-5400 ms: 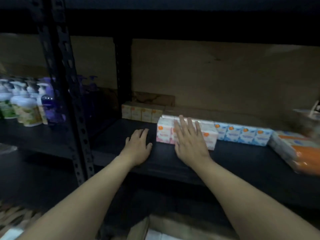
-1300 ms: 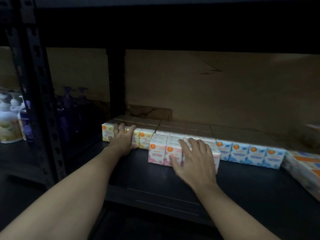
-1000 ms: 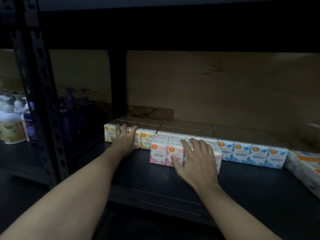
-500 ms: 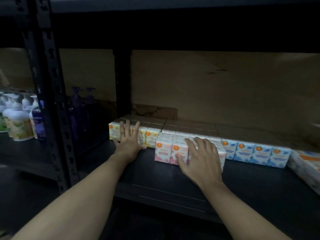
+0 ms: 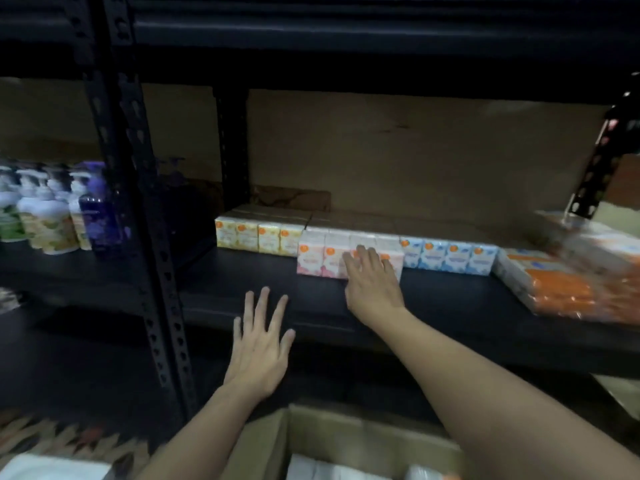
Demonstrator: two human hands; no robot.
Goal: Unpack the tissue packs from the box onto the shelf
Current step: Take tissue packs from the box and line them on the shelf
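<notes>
A row of tissue packs stands on the black shelf [image 5: 450,306]: yellow packs [image 5: 256,235] at the left, pink packs [image 5: 318,259] in the middle, blue packs [image 5: 450,256] to the right. My right hand [image 5: 372,284] lies flat against the front of the pink packs, fingers spread. My left hand [image 5: 259,341] hovers open in front of the shelf's edge, touching nothing. The cardboard box [image 5: 273,441] sits below at the bottom, with white packs showing inside.
Orange-wrapped bundles [image 5: 568,289] lie on the shelf at the right. Pump bottles [image 5: 48,216] stand on the neighbouring shelf to the left, past a black perforated upright [image 5: 152,237]. A brown board backs the shelf. A patterned rug lies at the bottom left.
My left hand has come off the yellow packs and pulled back toward me, below the shelf edge. The view has tilted down, so the box now shows. My right hand stays on the pink packs.
</notes>
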